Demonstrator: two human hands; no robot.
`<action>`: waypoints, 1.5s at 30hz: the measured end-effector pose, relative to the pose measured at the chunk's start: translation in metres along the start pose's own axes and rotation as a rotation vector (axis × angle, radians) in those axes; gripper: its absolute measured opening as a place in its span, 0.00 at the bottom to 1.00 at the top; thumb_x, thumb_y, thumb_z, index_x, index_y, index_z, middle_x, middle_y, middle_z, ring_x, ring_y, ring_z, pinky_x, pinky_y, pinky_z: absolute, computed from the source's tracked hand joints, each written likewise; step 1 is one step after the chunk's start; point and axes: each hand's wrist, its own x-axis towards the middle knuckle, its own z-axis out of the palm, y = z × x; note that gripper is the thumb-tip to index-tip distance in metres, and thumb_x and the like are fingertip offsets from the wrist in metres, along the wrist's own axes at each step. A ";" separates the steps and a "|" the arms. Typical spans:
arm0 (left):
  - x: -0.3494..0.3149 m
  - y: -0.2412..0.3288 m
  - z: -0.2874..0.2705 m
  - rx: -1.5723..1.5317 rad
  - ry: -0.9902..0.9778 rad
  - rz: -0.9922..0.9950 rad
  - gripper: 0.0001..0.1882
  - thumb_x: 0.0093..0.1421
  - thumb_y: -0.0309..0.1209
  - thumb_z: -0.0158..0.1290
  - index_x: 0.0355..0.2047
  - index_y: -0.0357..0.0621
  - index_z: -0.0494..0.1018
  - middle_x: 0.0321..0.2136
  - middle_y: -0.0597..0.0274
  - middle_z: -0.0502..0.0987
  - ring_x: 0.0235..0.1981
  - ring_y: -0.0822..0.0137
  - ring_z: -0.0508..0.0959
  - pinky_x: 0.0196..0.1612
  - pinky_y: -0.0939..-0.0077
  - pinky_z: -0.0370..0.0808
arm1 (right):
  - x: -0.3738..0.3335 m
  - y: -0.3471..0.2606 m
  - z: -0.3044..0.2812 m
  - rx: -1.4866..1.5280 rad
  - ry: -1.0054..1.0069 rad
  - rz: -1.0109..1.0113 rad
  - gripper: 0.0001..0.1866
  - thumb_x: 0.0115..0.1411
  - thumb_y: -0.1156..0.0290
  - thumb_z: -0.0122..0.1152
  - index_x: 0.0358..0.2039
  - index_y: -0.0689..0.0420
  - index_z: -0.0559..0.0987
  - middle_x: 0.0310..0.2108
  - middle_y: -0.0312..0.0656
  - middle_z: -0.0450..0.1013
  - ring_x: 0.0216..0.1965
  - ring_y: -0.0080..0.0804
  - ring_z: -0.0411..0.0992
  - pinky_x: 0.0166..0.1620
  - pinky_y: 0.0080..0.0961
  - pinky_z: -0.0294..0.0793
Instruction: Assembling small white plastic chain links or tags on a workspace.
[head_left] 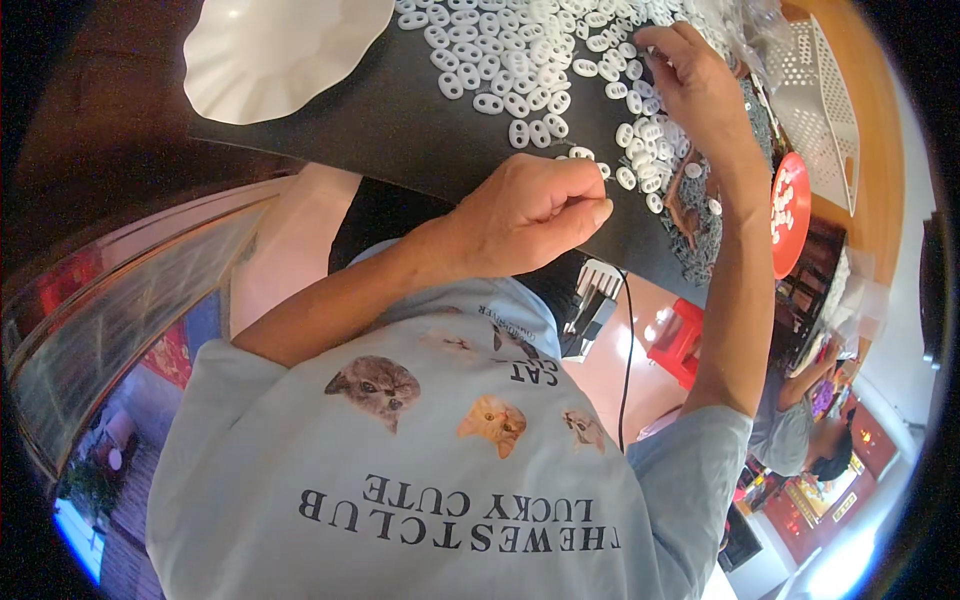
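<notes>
Many small white oval pieces (pixel 515 60) with two holes each lie spread over a black work surface (pixel 420 130). My left hand (pixel 530 215) is closed near the surface's front edge, thumb against curled fingers. A white oval piece (pixel 581 153) shows just behind its knuckles; whatever the fingers hold is hidden. Farther off to the right, my right hand (pixel 700 90) pinches thumb and fingertips together over the scattered pieces. Something small and dark shows at its fingertips, too small to name. A heap of small dark grey parts (pixel 700 250) lies below my right wrist.
A white wavy-edged dish (pixel 280 60) stands at the far left. To the right are a red plate (pixel 791 215) with white bits and a perforated white basket (pixel 820 110). A red stool (pixel 680 342) and a black cable (pixel 629 370) are below. Another person (pixel 795 430) is at the right.
</notes>
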 end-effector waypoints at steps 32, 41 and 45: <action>0.000 0.007 0.001 -0.069 0.045 -0.132 0.10 0.58 0.28 0.53 0.22 0.36 0.68 0.13 0.62 0.68 0.17 0.76 0.68 0.21 0.75 0.65 | 0.021 -0.005 0.001 -0.335 0.043 -0.068 0.08 0.54 0.73 0.50 0.24 0.64 0.74 0.24 0.54 0.70 0.29 0.53 0.72 0.34 0.43 0.72; -0.002 0.007 0.001 -0.218 0.102 -0.198 0.09 0.62 0.31 0.50 0.30 0.37 0.71 0.19 0.70 0.71 0.21 0.80 0.68 0.24 0.83 0.65 | -0.020 -0.041 -0.011 0.087 0.195 -0.001 0.08 0.56 0.74 0.57 0.36 0.62 0.75 0.27 0.49 0.70 0.29 0.46 0.72 0.33 0.35 0.72; 0.000 0.002 0.000 -0.258 0.125 -0.161 0.10 0.64 0.33 0.49 0.34 0.39 0.72 0.22 0.70 0.72 0.22 0.81 0.69 0.24 0.84 0.67 | -0.055 -0.091 -0.017 0.026 0.174 -0.050 0.07 0.55 0.76 0.58 0.35 0.62 0.74 0.28 0.48 0.70 0.27 0.46 0.72 0.31 0.34 0.72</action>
